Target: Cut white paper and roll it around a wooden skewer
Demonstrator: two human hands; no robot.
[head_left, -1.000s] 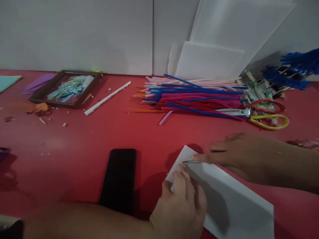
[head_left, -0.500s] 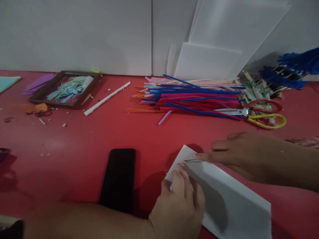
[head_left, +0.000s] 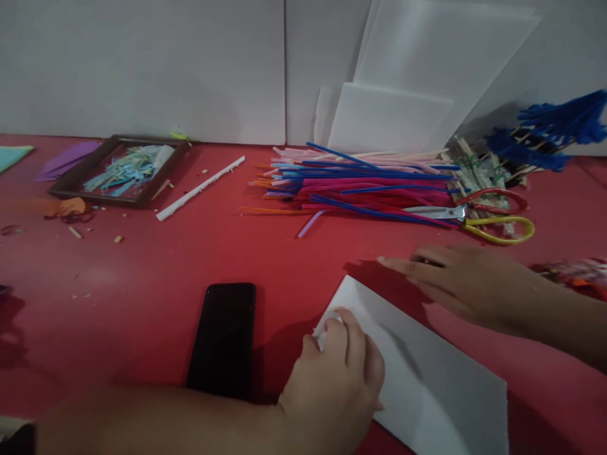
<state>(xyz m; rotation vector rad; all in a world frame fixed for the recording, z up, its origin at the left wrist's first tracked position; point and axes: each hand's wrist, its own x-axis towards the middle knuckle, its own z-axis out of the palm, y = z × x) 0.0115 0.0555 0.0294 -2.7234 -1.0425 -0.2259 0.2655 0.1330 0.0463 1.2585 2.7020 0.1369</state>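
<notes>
Head view. Left hand (head_left: 334, 385): fingers curled in, closed on a small white piece (head_left: 333, 317) at the near-left edge of a white sheet (head_left: 441, 373). The sheet lies flat under those fingers, spreading rightward from them over the red counter (head_left: 156, 297). Right hand (head_left: 469, 284): index finger stretched out, the others loosely bent; blurred, cannot tell whether they hold anything thin.

Change: half a second ago the right index tip was down at the sheet's far edge, close to the left fingers. Now it points past that edge, apart from the sheet. Reading: contact there is broken, and the left fingers alone seem to steady the work.

Around: black phone (head_left: 222, 341) left of the left fingers; pipe cleaners (head_left: 374, 181) and scissors (head_left: 461, 213) beyond the right fingers.
</notes>
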